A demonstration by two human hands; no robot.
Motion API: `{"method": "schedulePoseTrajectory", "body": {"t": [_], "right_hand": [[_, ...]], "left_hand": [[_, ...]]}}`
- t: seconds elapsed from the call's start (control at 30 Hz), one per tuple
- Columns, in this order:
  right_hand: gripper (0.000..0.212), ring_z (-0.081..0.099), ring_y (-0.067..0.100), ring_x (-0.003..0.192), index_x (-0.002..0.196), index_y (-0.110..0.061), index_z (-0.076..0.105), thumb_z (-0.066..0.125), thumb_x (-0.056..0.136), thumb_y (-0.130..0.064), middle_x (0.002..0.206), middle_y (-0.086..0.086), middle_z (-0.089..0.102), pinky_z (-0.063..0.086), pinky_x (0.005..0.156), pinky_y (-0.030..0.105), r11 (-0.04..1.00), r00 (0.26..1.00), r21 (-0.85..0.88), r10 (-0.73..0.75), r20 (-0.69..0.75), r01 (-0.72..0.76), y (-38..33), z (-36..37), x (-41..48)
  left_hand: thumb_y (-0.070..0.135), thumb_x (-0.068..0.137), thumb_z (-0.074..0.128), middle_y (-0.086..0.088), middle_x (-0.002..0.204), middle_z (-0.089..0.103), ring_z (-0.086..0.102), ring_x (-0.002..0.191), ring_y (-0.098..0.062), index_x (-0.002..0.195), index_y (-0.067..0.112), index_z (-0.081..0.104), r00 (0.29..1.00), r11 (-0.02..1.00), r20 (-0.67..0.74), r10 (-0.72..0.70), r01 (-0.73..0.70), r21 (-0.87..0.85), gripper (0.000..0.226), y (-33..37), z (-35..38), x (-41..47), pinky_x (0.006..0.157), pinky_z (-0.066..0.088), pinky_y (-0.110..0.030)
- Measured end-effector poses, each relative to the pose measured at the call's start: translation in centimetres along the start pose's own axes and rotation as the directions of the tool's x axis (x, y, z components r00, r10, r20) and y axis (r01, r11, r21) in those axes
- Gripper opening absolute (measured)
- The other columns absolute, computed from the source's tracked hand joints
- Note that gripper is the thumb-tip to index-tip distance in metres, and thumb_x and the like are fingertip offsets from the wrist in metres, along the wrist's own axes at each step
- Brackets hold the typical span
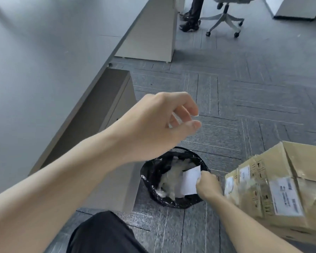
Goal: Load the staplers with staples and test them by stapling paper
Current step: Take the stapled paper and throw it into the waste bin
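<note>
Step in hand looks like clean-up around the stapling test: a bit of test paper is held over a bin, and no stapler is in view.

L to R:
- Wide grey desk top [35,61] runs along the left edge.
- Left hand [153,128] hangs in mid-air above and left of the bin, fingers loosely curled, thumb near index. A pale sliver shows betw. the fingers; can't tell if it's a held scrap or just floor.
- Below it is a round black mesh waste bin w/ black plastic liner [148,181], w/ crumpled whitish waste [171,176] inside.
- Small white rectangular paper sheet [190,181] sits over the bin's right side, pinched at its right edge by the right hand [207,185], thumb and fingers closed on it.
- Brown taped cardboard boxes w/ white labels [281,179] lie just right of that hand.

Next move, prob.: let go of the sheet so it drops inside the rim, not on the carpet. Then find the staplers & fresh paper.
</note>
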State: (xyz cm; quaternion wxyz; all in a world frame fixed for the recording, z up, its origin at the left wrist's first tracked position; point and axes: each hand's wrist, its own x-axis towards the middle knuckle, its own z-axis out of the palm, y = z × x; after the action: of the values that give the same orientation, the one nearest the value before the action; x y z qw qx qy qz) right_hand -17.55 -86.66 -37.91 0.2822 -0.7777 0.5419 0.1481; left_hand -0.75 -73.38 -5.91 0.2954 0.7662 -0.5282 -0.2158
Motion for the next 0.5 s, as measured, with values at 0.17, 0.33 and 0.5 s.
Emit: {"method": "schedulePoseTrajectory", "body": {"t": [0.17,0.33,0.5], "right_hand": [[0.03,0.042,0.024,0.069,0.076,-0.016,0.033,0.04,0.103,-0.006,0.081,0.004,0.042,0.027,0.052,0.033,0.998,0.997,-0.047,0.048,0.057,-0.046,-0.4,2.3,1.2],[0.032,0.026,0.017,0.062,0.076,-0.018,0.029,0.041,0.101,-0.003,0.08,0.002,0.033,0.02,0.051,0.032,0.993,0.991,-0.084,0.092,0.098,-0.084,-1.1,2.8,1.9],[0.022,0.04,0.021,0.068,0.084,-0.015,0.037,0.045,0.102,-0.006,0.085,0.005,0.043,0.033,0.057,0.032,0.993,0.989,-0.048,0.114,0.094,-0.11,-1.6,2.4,2.4]], "left_hand": [[0.048,0.097,0.062,0.022,0.092,0.07,0.065,0.086,0.006,0.11,0.039,0.066,0.999,1.0,-0.054,0.004,-0.003,0.027,0.016,-0.6,-0.1,0.3,0.074,0.051,-0.013],[0.049,0.096,0.062,0.022,0.091,0.07,0.063,0.087,0.006,0.11,0.039,0.065,0.997,0.998,-0.08,0.007,-0.001,0.068,0.018,-0.8,-0.2,0.4,0.075,0.05,-0.013],[0.049,0.096,0.061,0.023,0.09,0.069,0.065,0.081,0.004,0.112,0.038,0.064,0.996,0.989,-0.086,0.024,-0.011,0.149,0.02,-0.9,-0.1,0.5,0.07,0.054,-0.018]]}}
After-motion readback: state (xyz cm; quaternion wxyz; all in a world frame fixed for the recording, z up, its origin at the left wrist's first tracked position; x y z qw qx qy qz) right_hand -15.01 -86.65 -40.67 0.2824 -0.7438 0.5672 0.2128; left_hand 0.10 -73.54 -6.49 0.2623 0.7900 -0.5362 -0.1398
